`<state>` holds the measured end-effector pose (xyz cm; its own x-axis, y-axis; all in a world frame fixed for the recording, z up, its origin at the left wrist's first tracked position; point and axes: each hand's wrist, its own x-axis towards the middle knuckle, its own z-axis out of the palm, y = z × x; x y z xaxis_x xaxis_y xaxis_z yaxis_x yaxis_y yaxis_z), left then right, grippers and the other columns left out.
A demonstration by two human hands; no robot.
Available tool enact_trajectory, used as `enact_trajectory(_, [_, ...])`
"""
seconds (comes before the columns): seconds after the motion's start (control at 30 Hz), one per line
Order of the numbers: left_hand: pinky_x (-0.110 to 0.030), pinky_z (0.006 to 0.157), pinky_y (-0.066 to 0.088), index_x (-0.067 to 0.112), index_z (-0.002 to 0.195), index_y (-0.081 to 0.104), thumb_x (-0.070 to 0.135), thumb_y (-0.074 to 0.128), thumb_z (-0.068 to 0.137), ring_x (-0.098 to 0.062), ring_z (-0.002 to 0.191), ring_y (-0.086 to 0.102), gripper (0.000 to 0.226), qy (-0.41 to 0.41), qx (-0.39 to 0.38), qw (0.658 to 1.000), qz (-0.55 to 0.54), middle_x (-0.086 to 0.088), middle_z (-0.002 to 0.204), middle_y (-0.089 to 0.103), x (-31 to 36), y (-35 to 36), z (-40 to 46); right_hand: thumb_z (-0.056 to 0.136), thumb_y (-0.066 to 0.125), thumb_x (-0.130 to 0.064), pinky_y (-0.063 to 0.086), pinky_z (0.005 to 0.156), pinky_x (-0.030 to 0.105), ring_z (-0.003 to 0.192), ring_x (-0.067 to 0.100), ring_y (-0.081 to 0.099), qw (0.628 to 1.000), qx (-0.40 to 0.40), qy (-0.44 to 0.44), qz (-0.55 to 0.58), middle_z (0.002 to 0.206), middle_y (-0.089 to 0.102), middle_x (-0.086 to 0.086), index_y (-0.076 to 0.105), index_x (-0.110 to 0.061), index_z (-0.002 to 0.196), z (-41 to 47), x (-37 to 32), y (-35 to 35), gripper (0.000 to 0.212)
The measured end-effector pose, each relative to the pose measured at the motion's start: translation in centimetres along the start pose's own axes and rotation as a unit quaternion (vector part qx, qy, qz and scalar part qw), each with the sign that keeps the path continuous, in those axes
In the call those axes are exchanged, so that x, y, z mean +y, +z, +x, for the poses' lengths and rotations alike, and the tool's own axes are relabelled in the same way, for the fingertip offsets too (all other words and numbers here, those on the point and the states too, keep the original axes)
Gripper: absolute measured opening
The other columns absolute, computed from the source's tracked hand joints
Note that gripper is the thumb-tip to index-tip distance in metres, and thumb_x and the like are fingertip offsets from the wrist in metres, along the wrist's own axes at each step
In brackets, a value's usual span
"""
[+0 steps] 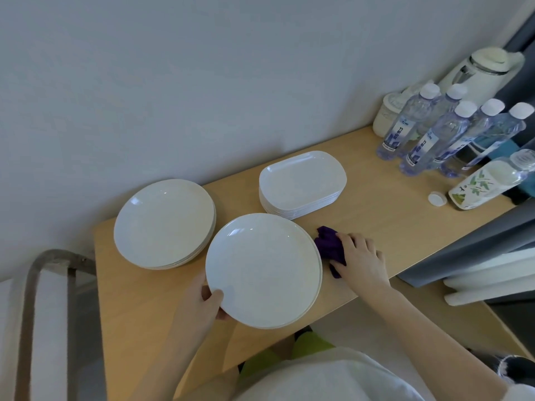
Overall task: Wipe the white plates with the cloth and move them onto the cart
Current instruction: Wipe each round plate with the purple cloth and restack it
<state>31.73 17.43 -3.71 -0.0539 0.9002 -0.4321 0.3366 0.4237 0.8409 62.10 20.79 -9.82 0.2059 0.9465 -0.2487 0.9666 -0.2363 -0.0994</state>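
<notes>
Now your left hand (202, 302) pinches the top round plate (262, 270) — your right hand (362, 260) grips the purple cloth (328, 247) on the table — bring it over and wipe.

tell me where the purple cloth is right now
In the head view the purple cloth lies on the wooden table, under the right hand, just right of the near round plates.
</notes>
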Motion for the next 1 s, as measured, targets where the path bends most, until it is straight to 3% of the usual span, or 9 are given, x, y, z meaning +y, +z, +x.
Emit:
enact_trajectory(0.1, [-0.027, 0.050, 0.052, 0.031, 0.102, 0.056, -0.002, 0.047, 0.084, -0.017, 0.049, 0.059, 0.038, 0.002, -0.006, 1.000, 0.026, -0.007, 0.064, 0.063, -0.1, -0.1, 0.1, 0.086, 0.055, -0.019, 0.042, 0.086, 0.036, 0.110, 0.025, 0.046, 0.988, -0.001, 0.040, 0.147, 0.123, 0.054, 0.002, 0.050, -0.026, 0.129, 1.2, 0.3, -0.8, 0.043])
enact_trajectory(0.23, [-0.019, 0.044, 0.045, 0.042, 0.124, 0.035, 0.002, 0.047, 0.085, -0.013, 0.046, 0.054, 0.057, 0.008, -0.028, 0.998, 0.053, -0.011, 0.067, 0.060, -0.2, -0.5, 0.4, 0.085, 0.050, -0.010, 0.041, 0.049, 0.018, 0.066, 0.006, 0.061, 0.875, 0.058, 0.132, 0.462, 0.075, 0.066, -0.011, 0.063, -0.025, 0.108, 0.6, -0.6, -4.0, 0.030])
enact_trajectory(0.33, [-0.016, 0.043, 0.041, 0.038, 0.130, 0.037, 0.003, 0.047, 0.086, -0.009, 0.044, 0.052, 0.058, 0.011, -0.031, 0.998, 0.062, -0.006, 0.066, 0.058, -0.4, -0.5, 0.6, 0.084, 0.050, -0.011, 0.046, 0.052, 0.014, 0.068, 0.000, 0.064, 0.825, 0.102, 0.093, 0.549, 0.076, 0.068, -0.019, 0.062, -0.037, 0.100, -1.1, -2.7, -7.0, 0.033])
enact_trajectory(0.43, [-0.018, 0.042, 0.041, 0.036, 0.132, 0.040, 0.002, 0.046, 0.086, -0.009, 0.042, 0.049, 0.058, 0.011, -0.030, 0.998, 0.048, -0.008, 0.065, 0.056, -0.7, -0.4, 0.7, 0.079, 0.050, -0.010, 0.051, 0.058, 0.022, 0.070, 0.009, 0.068, 0.808, 0.050, 0.005, 0.587, 0.078, 0.072, -0.008, 0.065, -0.036, 0.097, -2.6, -6.4, -9.0, 0.034])
enact_trajectory(0.53, [-0.021, 0.043, 0.042, 0.041, 0.130, 0.039, -0.001, 0.046, 0.085, -0.013, 0.042, 0.050, 0.062, 0.008, -0.029, 0.999, 0.033, -0.008, 0.060, 0.057, -0.9, -0.6, 1.0, 0.073, 0.049, -0.012, 0.048, 0.056, 0.014, 0.064, 0.001, 0.066, 0.830, -0.017, -0.080, 0.552, 0.074, 0.070, -0.011, 0.066, -0.039, 0.088, -4.4, -10.7, -8.7, 0.035])
enact_trajectory(0.63, [-0.025, 0.044, 0.046, 0.044, 0.129, 0.038, -0.004, 0.049, 0.084, -0.021, 0.044, 0.056, 0.067, 0.010, -0.038, 0.999, 0.020, -0.010, 0.056, 0.061, -1.0, -0.9, 1.2, 0.072, 0.054, -0.009, 0.042, 0.070, 0.004, 0.081, -0.005, 0.061, 0.867, -0.036, -0.161, 0.470, 0.079, 0.065, -0.022, 0.065, -0.039, 0.087, -6.0, -13.7, -6.4, 0.035])
enact_trajectory(0.77, [-0.027, 0.046, 0.052, 0.050, 0.125, 0.035, 0.005, 0.055, 0.089, -0.022, 0.048, 0.061, 0.062, 0.008, -0.055, 0.998, 0.022, -0.011, 0.063, 0.068, -1.0, -1.1, 1.3, 0.079, 0.060, -0.020, 0.040, 0.093, 0.023, 0.105, 0.011, 0.043, 0.917, -0.089, -0.208, 0.328, 0.110, 0.054, -0.011, 0.056, -0.031, 0.119, -7.4, -13.9, -2.5, 0.042])
enact_trajectory(0.9, [-0.027, 0.048, 0.054, 0.059, 0.111, 0.037, 0.008, 0.058, 0.080, -0.019, 0.047, 0.061, 0.063, 0.011, -0.057, 0.998, 0.007, -0.005, 0.063, 0.067, -0.7, -0.9, 0.9, 0.083, 0.057, -0.032, 0.038, 0.096, 0.031, 0.113, 0.015, 0.034, 0.958, -0.057, -0.244, 0.139, 0.125, 0.043, -0.011, 0.043, -0.036, 0.132, -6.5, -10.5, -1.8, 0.051])
enact_trajectory(1.0, [-0.026, 0.046, 0.053, 0.059, 0.109, 0.039, 0.008, 0.053, 0.076, -0.017, 0.044, 0.060, 0.061, 0.004, -0.053, 0.998, -0.014, -0.001, 0.059, 0.066, -0.6, -0.9, 0.9, 0.089, 0.053, -0.036, 0.041, 0.092, 0.030, 0.116, 0.019, 0.035, 0.979, 0.008, -0.200, 0.043, 0.129, 0.040, -0.007, 0.039, -0.033, 0.137, -4.6, -8.4, -2.3, 0.051])
